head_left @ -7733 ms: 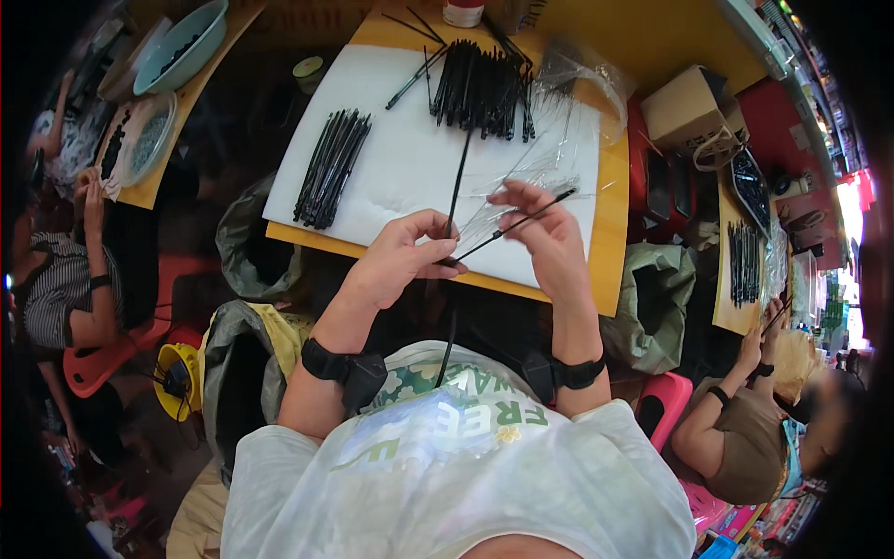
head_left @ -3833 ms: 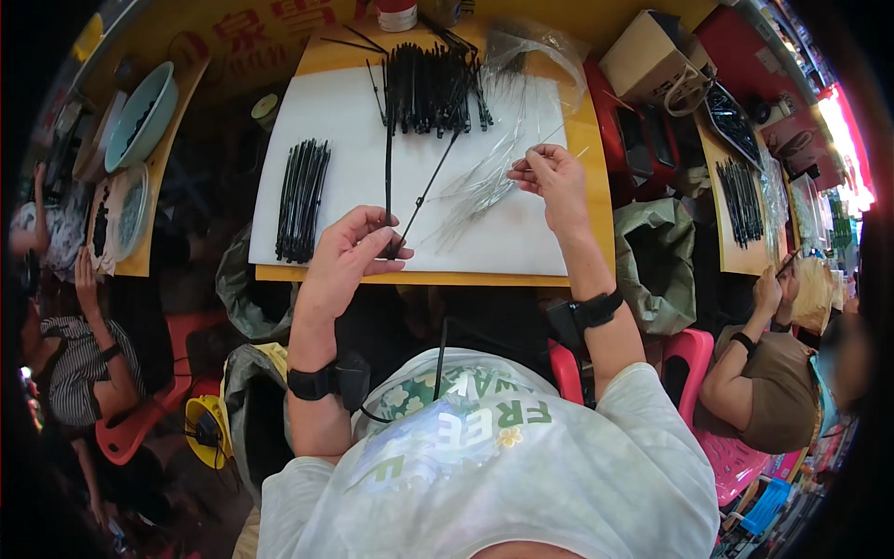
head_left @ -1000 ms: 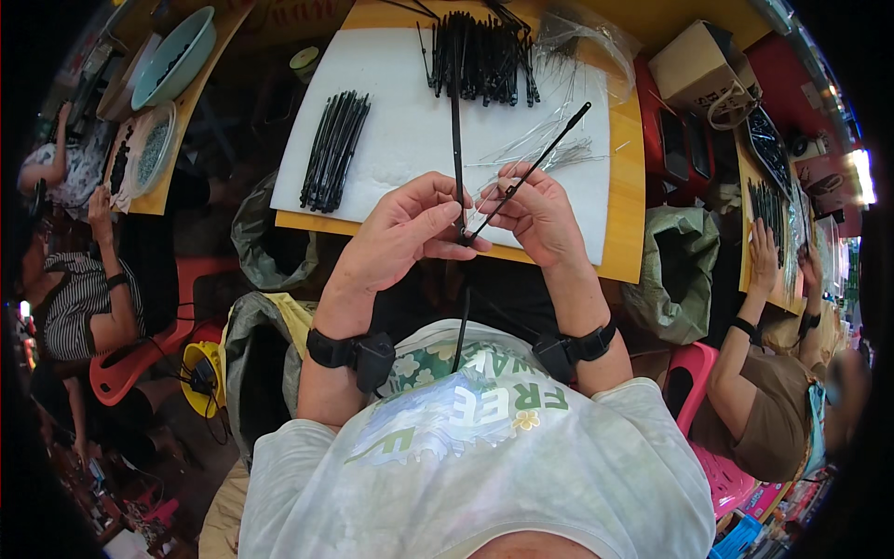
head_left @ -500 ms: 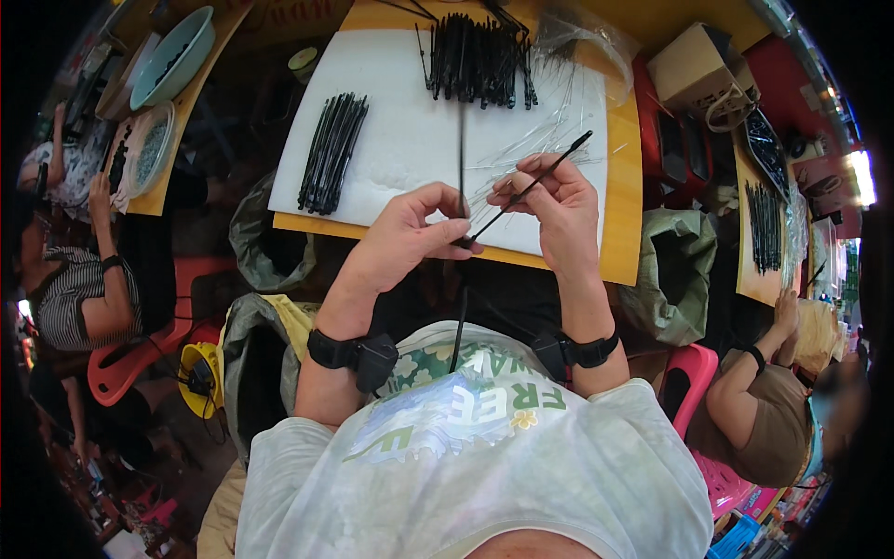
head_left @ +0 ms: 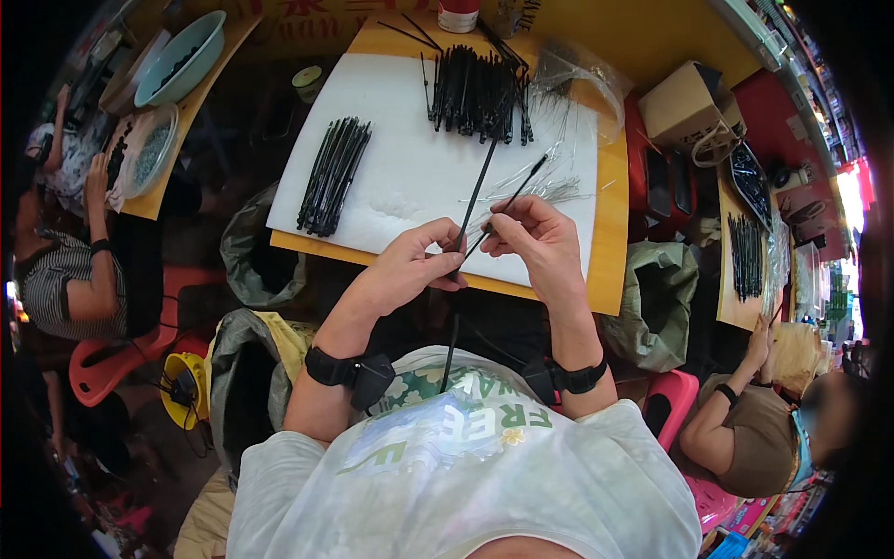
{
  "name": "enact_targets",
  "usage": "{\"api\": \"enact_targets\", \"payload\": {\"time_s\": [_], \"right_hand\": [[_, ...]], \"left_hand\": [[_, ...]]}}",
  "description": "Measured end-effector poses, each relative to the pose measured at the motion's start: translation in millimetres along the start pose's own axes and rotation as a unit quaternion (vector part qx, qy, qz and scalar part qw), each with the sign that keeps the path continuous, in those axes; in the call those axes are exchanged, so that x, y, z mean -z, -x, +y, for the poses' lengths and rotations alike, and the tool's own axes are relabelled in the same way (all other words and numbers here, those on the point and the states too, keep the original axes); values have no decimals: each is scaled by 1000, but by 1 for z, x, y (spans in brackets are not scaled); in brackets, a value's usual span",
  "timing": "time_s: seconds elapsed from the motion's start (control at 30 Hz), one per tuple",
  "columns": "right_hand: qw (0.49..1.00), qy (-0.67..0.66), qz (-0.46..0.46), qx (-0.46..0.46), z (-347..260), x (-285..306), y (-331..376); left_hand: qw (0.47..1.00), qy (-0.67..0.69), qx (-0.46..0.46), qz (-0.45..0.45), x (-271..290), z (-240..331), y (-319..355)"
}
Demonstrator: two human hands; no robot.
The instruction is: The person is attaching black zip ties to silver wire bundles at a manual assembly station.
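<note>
In front of my chest, both hands are up over the near edge of a white foam sheet (head_left: 382, 84). My left hand (head_left: 405, 259) pinches a long thin black stick (head_left: 477, 196), which slants up toward the far bundle. Close beside it, my right hand (head_left: 545, 247) grips a second thin black stick (head_left: 527, 184) with a thicker dark tip. The lower ends of the two sticks come together near my left fingertips; whether they touch cannot be told. A neat row of black sticks (head_left: 333, 177) lies left on the sheet, and a thick black bundle (head_left: 475, 93) lies at its far side.
Thin clear strands (head_left: 549, 186) lie on the sheet's right, near a clear plastic bag (head_left: 582, 79). Open sacks stand left (head_left: 247, 373) and right (head_left: 656, 298) of me. Co-workers (head_left: 74, 279) (head_left: 745, 419) sit at tables on both sides.
My right hand has turned its stick more upright and come down slightly. The stick in my left hand now leans to the right. The whole view has shifted a little.
</note>
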State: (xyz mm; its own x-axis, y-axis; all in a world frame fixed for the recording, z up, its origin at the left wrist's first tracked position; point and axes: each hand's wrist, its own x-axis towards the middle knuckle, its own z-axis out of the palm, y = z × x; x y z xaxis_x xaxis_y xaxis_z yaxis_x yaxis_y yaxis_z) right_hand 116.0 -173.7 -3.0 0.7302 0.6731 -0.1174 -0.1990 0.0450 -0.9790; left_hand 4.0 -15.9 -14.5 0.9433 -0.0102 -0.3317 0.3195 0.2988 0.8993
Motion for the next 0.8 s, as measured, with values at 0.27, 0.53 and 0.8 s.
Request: {"api": "enact_targets", "payload": {"time_s": [0.27, 0.53, 0.8], "right_hand": [[998, -51, 23, -13, 4, 0, -3], [997, -75, -15, 13, 10, 0, 0], [994, 38, 75, 76, 20, -17, 2]], "left_hand": [[1000, 15, 11, 9, 5, -2, 0], [1000, -19, 18, 6, 3, -2, -2], [998, -45, 48, 8, 0, -6, -7]]}}
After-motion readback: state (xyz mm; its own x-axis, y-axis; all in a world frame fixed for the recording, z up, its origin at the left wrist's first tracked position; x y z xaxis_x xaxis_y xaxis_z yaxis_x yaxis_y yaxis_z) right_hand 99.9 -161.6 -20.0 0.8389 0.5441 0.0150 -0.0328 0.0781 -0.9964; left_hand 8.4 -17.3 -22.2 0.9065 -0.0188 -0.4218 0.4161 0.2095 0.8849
